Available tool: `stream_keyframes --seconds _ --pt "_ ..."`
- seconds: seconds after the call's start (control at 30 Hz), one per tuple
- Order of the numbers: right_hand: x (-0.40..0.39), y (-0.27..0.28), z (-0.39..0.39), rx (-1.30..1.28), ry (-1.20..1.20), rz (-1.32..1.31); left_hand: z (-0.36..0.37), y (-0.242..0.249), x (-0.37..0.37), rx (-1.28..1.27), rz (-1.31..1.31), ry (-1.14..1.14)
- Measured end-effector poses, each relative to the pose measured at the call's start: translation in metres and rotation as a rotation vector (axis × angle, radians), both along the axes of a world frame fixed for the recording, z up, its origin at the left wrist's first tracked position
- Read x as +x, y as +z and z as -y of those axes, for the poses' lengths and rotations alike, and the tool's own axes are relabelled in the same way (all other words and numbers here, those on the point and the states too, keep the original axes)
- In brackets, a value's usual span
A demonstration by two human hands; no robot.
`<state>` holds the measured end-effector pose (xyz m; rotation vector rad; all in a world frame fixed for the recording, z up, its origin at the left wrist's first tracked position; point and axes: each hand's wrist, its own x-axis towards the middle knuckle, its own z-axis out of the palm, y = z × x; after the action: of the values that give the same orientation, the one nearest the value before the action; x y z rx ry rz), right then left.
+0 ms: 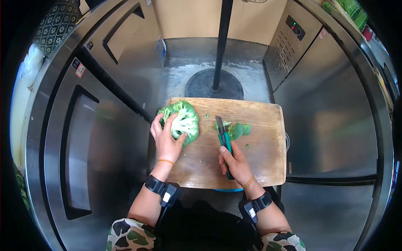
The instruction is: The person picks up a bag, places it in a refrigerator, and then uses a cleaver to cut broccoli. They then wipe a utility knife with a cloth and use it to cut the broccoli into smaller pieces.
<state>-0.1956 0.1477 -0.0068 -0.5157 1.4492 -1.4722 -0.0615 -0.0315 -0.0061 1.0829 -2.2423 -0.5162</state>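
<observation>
A large head of broccoli (184, 122) rests at the left end of the wooden cutting board (255, 167), its pale cut stems turned up toward me. My left hand (168, 136) grips it from the left side, fingers and thumb spread over the stems. In my right hand (235, 162) is a utility knife (225, 142) with a green and black handle, its dark blade pointing away from me. Just right of the blade, small cut broccoli florets (239, 130) lie on the board, apart from my fingers. Tiny green crumbs are scattered around them.
Steel cabinets with recessed handles stand on the left (113, 138) and right (331, 113). Beyond the board, a black pole (222, 46) rises from a round base (197, 85) on the floor. Leafy greens (349, 12) sit on the right counter.
</observation>
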Motion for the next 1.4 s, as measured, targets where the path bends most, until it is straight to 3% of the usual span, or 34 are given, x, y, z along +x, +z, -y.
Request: stream_keyframes --seconds 0.17,0.27,0.37,0.57,1.4 --pt "0.007 -0.010 -0.003 0.080 0.008 -0.215 0.001 0.010 0.007 0.116 -0.026 -0.087" --pt "0.015 -0.019 -0.006 0.025 -0.037 -0.558 0.007 0.001 0.010 0.101 -0.134 -0.172" --pt "0.027 -0.007 -0.009 0.043 0.024 -0.678 -0.008 0.009 0.011 0.139 -0.163 -0.221" --pt "0.050 -0.002 -0.024 0.156 0.150 -0.941 -0.042 0.004 0.020 0.046 -0.058 -0.228" --pt "0.066 -0.008 -0.017 0.316 0.161 -0.984 -0.055 0.008 0.007 -0.069 -0.022 -0.253"
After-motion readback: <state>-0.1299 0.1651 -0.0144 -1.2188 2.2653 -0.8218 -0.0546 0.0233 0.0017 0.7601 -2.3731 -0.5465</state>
